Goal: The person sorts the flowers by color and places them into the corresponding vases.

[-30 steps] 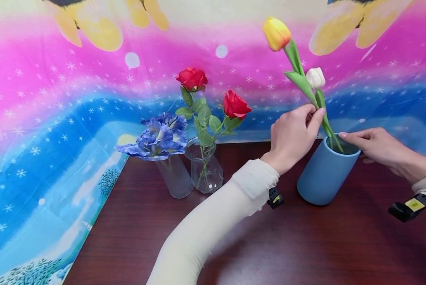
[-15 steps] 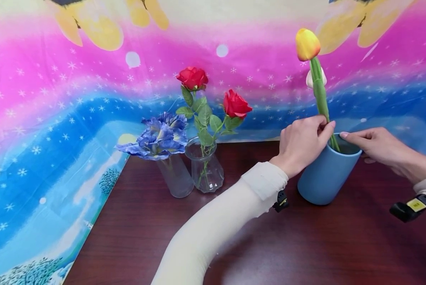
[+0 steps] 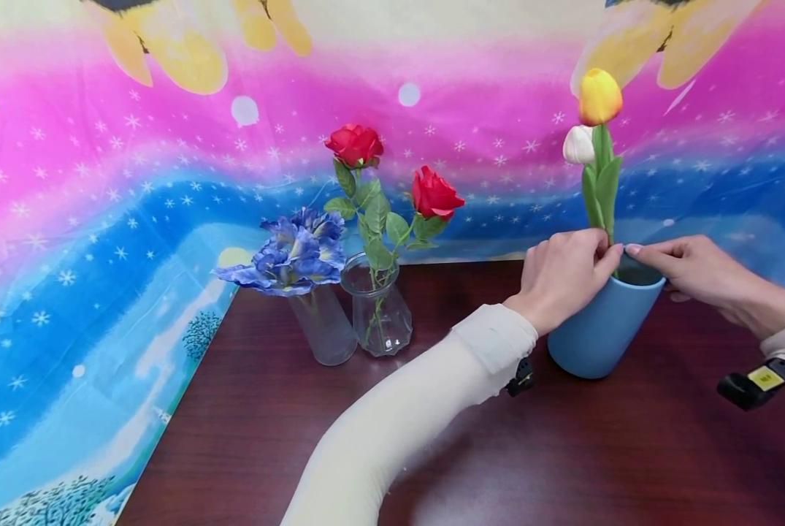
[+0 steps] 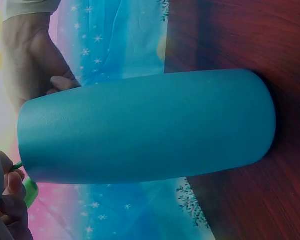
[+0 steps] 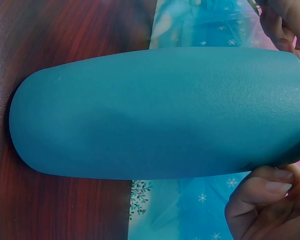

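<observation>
In the head view my left hand [image 3: 566, 274] pinches the stems of a yellow tulip [image 3: 600, 96] and a white tulip [image 3: 579, 145] at the mouth of a blue vase [image 3: 599, 332]. The blooms stand nearly upright above it, the white one left of and below the yellow. My right hand [image 3: 707, 274] grips the vase's right rim between thumb and fingers. The left wrist view has the vase [image 4: 150, 127] lying sideways across the picture, with a bit of green stem by the left hand [image 4: 10, 205]. Curled fingers of the right hand [image 5: 262, 200] touch the vase's side near its rim.
Left of the vase, a clear glass vase [image 3: 382, 329] holds two red roses [image 3: 354, 145]. Beside it a frosted vase [image 3: 326, 332] holds blue ruffled flowers [image 3: 296, 252]. All stand on a dark wooden table [image 3: 497, 453] against a colourful printed cloth [image 3: 169, 146].
The left hand has moved right and down with the tulips, and the stems have swung from leaning left to nearly upright. The right hand and the blue vase have stayed in place.
</observation>
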Action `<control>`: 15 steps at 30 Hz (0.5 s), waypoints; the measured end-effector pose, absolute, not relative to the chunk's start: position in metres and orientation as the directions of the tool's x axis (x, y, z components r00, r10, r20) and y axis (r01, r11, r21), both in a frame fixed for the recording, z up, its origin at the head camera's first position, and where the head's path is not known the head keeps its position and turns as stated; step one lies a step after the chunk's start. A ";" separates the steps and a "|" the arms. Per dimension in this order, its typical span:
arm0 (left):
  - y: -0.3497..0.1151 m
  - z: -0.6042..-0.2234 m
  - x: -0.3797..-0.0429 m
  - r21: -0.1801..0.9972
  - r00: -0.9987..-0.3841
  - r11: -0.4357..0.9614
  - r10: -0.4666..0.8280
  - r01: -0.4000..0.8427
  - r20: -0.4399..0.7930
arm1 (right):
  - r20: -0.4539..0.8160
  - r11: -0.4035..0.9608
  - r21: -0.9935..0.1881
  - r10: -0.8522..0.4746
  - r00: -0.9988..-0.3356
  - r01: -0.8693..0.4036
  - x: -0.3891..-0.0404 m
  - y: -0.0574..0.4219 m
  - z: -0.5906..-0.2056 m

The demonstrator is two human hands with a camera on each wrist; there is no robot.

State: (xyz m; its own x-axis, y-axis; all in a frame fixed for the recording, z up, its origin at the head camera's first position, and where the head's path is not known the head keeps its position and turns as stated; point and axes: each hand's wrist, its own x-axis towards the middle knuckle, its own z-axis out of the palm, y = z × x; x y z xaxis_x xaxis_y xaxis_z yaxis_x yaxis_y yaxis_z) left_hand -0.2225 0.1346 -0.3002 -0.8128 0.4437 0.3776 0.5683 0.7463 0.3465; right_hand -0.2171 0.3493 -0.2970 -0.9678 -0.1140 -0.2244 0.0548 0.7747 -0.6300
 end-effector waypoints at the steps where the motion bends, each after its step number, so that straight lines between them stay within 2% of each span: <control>1: 0.135 -0.301 -0.222 0.342 -0.814 0.749 0.447 0.568 0.372 | -0.225 0.773 -0.631 -0.115 -0.968 0.055 -0.217 0.350 -0.297; 15: 0.141 -0.303 -0.219 0.352 -0.830 0.759 0.440 0.548 0.342 | -0.224 0.778 -0.626 -0.113 -0.968 0.054 -0.216 0.347 -0.296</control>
